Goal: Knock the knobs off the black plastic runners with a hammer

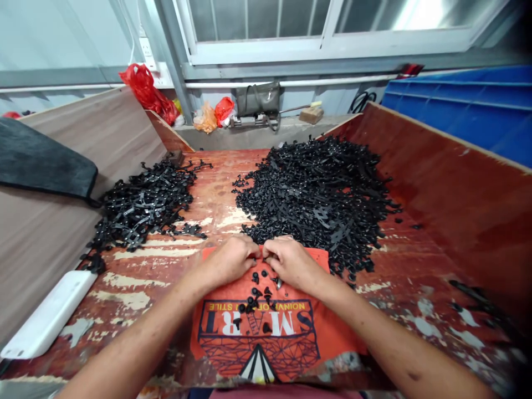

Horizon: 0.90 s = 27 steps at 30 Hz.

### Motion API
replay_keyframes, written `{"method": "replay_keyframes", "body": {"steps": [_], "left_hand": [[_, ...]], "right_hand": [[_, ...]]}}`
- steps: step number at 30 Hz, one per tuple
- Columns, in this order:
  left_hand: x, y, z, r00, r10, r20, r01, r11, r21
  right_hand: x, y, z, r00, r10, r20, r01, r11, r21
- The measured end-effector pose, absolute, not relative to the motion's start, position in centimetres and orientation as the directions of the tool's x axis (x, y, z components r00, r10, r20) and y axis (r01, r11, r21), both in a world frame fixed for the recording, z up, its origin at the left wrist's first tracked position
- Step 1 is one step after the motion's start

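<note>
Both hands meet over the top edge of an orange printed cloth (291,346) on the worn red table. My left hand (236,257) has its fingers curled together, pinching something too small to make out. Close beside it, my right hand (285,257) is also closed, thumb and fingers pressed on something hidden. Several small black parts (251,302) lie on the cloth below the hands. Just beyond them rises a large heap of black parts (316,194). A smaller heap of black pieces (145,202) lies to the left.
A white device (50,313) lies at the left, below a dark padded flap (41,160). Wooden boards flank the table, with a blue crate (465,105) behind the right one. Plastic bags and a dark green bag (258,100) sit on the ledge under the window.
</note>
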<state>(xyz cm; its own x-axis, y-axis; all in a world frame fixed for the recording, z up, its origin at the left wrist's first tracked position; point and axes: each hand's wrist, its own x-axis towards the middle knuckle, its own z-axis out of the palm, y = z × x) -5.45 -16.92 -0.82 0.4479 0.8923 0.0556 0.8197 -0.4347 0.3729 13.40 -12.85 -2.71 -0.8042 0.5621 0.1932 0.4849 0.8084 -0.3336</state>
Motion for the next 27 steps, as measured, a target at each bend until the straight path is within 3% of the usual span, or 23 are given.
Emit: {"method": "replay_keyframes", "body": {"steps": [8, 12, 15, 22, 27], "left_hand": [[-6.1, -17.1, -0.5, 0.378, 0.923, 0.063, 0.893, -0.382, 0.239], [-8.2, -16.5, 0.1, 0.243, 0.964, 0.112, 0.919, -0.266, 0.29], [-8.9, -16.1, 0.2, 0.237, 0.969, 0.074, 0.92, -0.248, 0.303], [-7.1, -17.6, -0.2, 0.247, 0.968, 0.04, 0.958, -0.25, 0.143], [-5.9, -19.6, -0.1, 0.27, 0.962, 0.026, 0.908, -0.263, 0.327]], "right_hand": [[12.9, -13.5, -2.9, -0.817, 0.553, 0.167, 0.501, 0.822, -0.271], [13.0, -13.3, -1.8, -0.774, 0.601, 0.198, 0.532, 0.788, -0.31], [12.3, -13.5, -1.4, -0.744, 0.633, 0.213, 0.551, 0.762, -0.341], [11.0, -13.9, -1.4, -0.706, 0.676, 0.212, 0.612, 0.732, -0.298], [13.5, -14.2, -0.9, -0.754, 0.636, 0.163, 0.572, 0.759, -0.31]]}}
